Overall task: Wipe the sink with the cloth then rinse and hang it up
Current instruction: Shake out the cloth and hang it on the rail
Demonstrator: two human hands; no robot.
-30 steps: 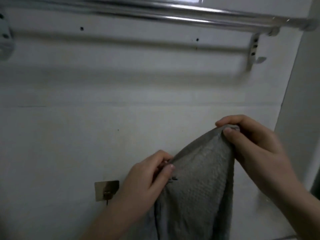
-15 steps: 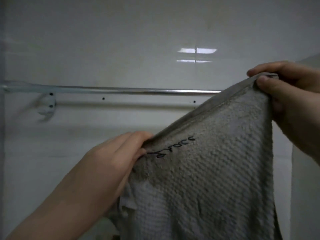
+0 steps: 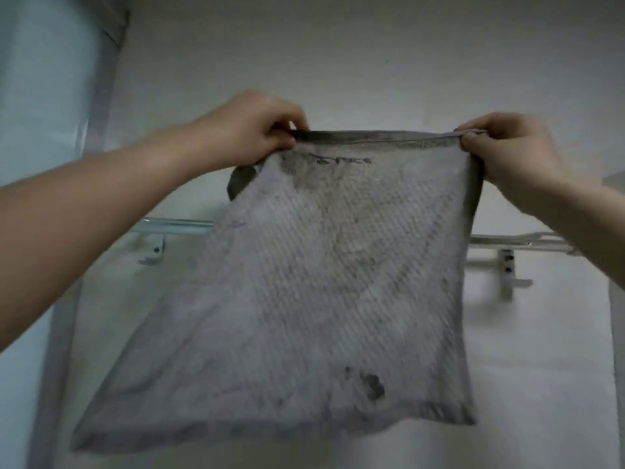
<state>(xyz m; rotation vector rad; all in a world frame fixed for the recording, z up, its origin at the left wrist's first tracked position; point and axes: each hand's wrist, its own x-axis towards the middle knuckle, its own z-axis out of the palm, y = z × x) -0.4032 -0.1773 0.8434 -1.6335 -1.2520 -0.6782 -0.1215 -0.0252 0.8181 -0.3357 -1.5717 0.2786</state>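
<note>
A grey woven cloth (image 3: 304, 299) with dark stains hangs spread flat in front of the wall. My left hand (image 3: 247, 130) pinches its top left corner and my right hand (image 3: 507, 147) pinches its top right corner, so the top hem is stretched level between them. The cloth's top edge is above the chrome towel rail (image 3: 176, 226), which runs along the wall behind it. The rail's middle is hidden by the cloth; its right end (image 3: 517, 242) shows past the cloth's edge. The sink is out of view.
A white wall (image 3: 372, 62) fills the background. The rail's brackets (image 3: 154, 252) stick out below it at both ends. A pale vertical frame (image 3: 101, 96) stands at the far left.
Both hands have risen and moved apart, which spread the bunched cloth flat and brought its top edge level above the rail. The view has tilted upward.
</note>
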